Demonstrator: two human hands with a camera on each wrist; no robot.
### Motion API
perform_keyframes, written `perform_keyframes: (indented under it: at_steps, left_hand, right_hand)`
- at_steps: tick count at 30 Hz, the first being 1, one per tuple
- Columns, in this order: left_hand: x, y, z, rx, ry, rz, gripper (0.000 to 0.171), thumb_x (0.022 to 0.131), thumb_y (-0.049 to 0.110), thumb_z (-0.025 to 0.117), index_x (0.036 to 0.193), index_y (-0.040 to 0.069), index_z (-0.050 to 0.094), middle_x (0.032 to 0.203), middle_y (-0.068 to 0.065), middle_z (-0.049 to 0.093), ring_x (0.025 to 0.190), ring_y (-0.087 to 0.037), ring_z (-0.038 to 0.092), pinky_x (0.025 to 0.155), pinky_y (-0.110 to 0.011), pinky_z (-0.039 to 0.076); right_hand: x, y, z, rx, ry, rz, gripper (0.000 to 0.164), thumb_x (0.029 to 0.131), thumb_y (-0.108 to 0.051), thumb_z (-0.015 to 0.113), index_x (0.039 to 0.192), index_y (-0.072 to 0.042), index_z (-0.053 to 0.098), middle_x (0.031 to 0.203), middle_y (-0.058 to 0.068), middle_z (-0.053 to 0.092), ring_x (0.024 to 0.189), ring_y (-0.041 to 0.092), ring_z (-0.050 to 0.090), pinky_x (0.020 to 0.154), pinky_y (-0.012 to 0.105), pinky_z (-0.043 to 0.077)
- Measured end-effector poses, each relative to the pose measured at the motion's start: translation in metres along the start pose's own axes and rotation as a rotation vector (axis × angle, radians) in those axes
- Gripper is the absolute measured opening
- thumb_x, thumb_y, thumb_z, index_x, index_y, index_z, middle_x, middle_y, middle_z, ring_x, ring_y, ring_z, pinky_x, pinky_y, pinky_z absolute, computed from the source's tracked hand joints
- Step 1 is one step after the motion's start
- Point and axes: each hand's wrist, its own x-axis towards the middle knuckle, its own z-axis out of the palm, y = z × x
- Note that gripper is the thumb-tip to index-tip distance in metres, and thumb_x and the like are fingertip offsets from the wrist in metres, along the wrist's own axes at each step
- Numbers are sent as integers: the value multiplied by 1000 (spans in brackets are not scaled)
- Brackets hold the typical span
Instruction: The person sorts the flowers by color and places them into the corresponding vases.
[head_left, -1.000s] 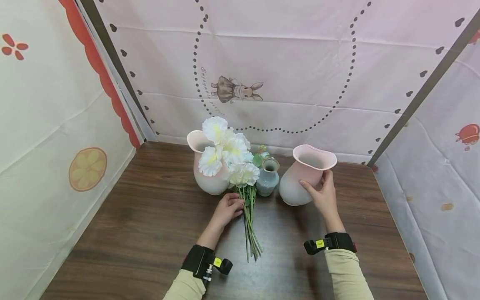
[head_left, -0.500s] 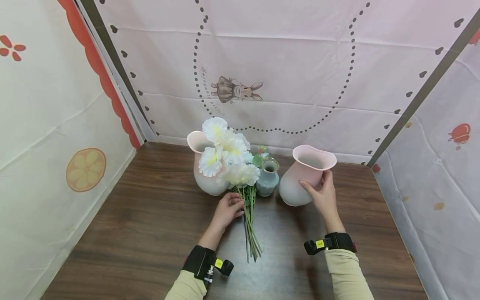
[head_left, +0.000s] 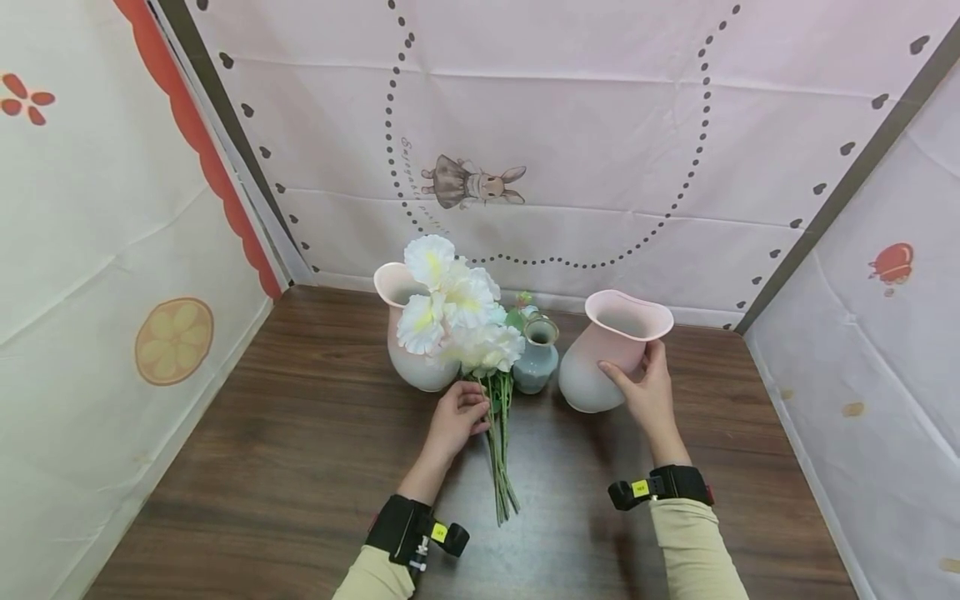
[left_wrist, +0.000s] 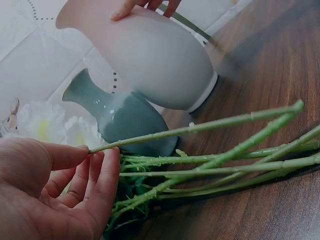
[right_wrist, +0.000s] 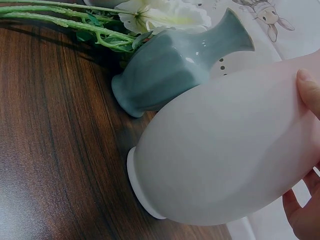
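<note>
In the head view a bunch of white artificial flowers (head_left: 467,298) lies at mid-table, its green stems (head_left: 498,458) pointing toward the person. The left hand (head_left: 457,415) pinches one stem (left_wrist: 190,129) between thumb and fingertips, lifted above the others in the left wrist view. The right hand (head_left: 647,392) grips the side of a pink-and-white vase (head_left: 600,367), thumb on the near face and fingers round the far side. That vase stands on the table with its wavy mouth at the top. Between vase and flowers is a small grey-green vase (head_left: 534,368).
A second pink-and-white vase (head_left: 420,362) stands at the left, partly hidden by the blossoms. A small sprig with green leaves (head_left: 515,320) shows beside the small vase's neck. Printed cloth walls (head_left: 585,142) enclose the wooden table (head_left: 300,433) at the back and sides.
The pinched stem and its lower white blossom have shifted slightly, and the stem ends lie closer together. The left hand has barely moved. The right hand and its vase stay in place.
</note>
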Motion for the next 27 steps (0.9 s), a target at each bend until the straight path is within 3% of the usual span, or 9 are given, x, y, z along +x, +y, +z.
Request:
perform_keyframes:
  at_steps: [8, 14, 20, 27]
  left_hand:
    - [-6, 13, 3, 46, -21, 81, 25, 96, -2, 59, 120, -6, 54, 105, -19, 61, 96, -32, 66, 75, -35, 63]
    - [-14, 24, 5, 106, -29, 163, 24, 96, -1, 59, 120, -4, 56, 110, -25, 62, 96, -36, 66, 74, -33, 62]
    - [-21, 39, 6, 131, -29, 234, 22, 94, -3, 61, 117, -3, 60, 106, -24, 63, 91, -38, 65, 71, -34, 62]
    - [-27, 50, 7, 115, -30, 274, 23, 94, -5, 60, 117, -9, 58, 108, -27, 64, 94, -36, 66, 72, -26, 62]
  right_hand:
    - [-12, -37, -2, 10, -13, 20, 76, 90, -7, 72, 149, 3, 25, 153, 24, 34, 146, 40, 33, 122, 58, 27]
    - [-16, -42, -3, 5, -19, 25, 79, 89, -7, 72, 150, 3, 23, 154, 25, 33, 146, 42, 32, 121, 59, 27]
    - [-15, -39, -3, 2, -14, 30, 77, 90, -9, 73, 150, 1, 25, 154, 23, 34, 147, 39, 32, 123, 57, 26]
    - [-4, -4, -1, 7, -7, 10, 80, 89, -15, 75, 151, -4, 25, 155, 17, 35, 146, 35, 35, 123, 53, 28]
